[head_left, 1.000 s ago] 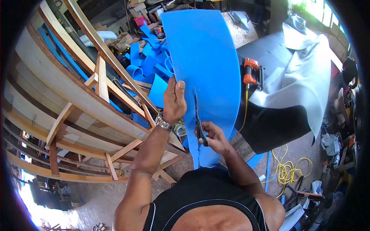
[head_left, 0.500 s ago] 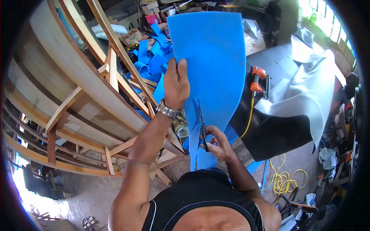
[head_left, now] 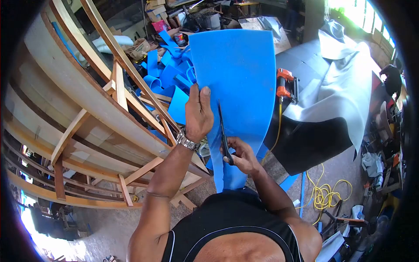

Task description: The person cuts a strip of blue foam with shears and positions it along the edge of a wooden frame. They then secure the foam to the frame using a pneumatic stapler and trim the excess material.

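Note:
A large blue foam sheet (head_left: 244, 74) is held up in front of my body, its narrow end reaching down to my black top. My left hand (head_left: 198, 114) grips its left edge, thumb lying on the near face and fingers mostly hidden behind. In my right hand (head_left: 242, 158) is a pair of scissors (head_left: 223, 136) with dark handles, the blades pointing up and set into the sheet. Below the scissors a cut runs down the foam, parting a narrow strip (head_left: 218, 172) on the left. The blades end to the right of my left hand.
A curved wooden frame (head_left: 100, 118) fills the left side. Blue foam offcuts (head_left: 170, 65) lie piled behind the sheet. To the right, an orange staple gun (head_left: 284, 85) rests on black and silver sheeting (head_left: 336, 96). A coiled yellow hose (head_left: 325, 196) lies on the floor.
The scissors have moved farther up the foam, nearer level with my left hand. The sheet and left hand sit lower in view, and the head view has shifted slightly.

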Tool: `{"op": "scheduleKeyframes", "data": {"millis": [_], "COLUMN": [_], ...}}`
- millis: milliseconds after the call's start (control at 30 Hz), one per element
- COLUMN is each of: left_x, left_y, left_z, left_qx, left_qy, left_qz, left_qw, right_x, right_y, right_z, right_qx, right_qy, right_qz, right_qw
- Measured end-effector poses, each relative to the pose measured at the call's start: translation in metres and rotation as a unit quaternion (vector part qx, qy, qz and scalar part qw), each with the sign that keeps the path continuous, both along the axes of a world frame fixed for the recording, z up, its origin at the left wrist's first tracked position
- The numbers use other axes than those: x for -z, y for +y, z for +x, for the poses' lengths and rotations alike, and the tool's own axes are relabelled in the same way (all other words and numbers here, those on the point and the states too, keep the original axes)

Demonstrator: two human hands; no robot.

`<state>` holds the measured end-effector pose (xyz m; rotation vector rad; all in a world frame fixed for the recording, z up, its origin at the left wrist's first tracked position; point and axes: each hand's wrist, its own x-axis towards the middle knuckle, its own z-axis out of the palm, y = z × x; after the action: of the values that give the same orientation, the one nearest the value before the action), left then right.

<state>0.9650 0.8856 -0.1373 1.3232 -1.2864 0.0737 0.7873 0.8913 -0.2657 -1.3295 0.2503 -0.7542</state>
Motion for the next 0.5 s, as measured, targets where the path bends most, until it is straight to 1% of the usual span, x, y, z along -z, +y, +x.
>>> {"op": "scheduleKeyframes", "data": {"millis": [100,167,267,300,367,400,467,500], "left_x": [0.003,0.003,0.014,0.019,0.021,0.020,0.015,0.011], "left_y": [0.007,0.014,0.019,0.022,0.026,0.026,0.027,0.027], "left_z": [0.002,0.003,0.001,0.001,-0.001,0.000,0.006,0.010], "left_qx": [-0.032,-0.018,0.004,0.007,0.010,0.010,-0.002,-0.007], "left_qy": [-0.005,-0.001,-0.008,-0.012,-0.008,-0.006,-0.015,-0.020], "left_qz": [0.024,0.056,0.079,0.084,0.043,0.020,0.012,0.009], "left_qw": [0.999,0.998,0.997,0.996,0.999,1.000,1.000,1.000], "right_x": [-0.003,0.001,-0.010,-0.012,-0.014,-0.012,-0.005,-0.004], "right_y": [0.002,0.004,-0.001,0.001,0.002,0.003,0.011,0.012], "right_z": [-0.001,0.000,0.005,0.003,-0.002,0.001,0.004,0.003], "right_qx": [-0.009,-0.025,0.002,0.006,0.008,0.013,0.028,0.029], "right_qy": [0.016,0.001,-0.055,-0.021,0.043,0.034,0.013,0.035], "right_qz": [0.010,0.012,0.009,0.010,0.009,-0.009,-0.041,-0.058], "right_qw": [1.000,1.000,0.998,1.000,0.999,0.999,0.999,0.997]}}
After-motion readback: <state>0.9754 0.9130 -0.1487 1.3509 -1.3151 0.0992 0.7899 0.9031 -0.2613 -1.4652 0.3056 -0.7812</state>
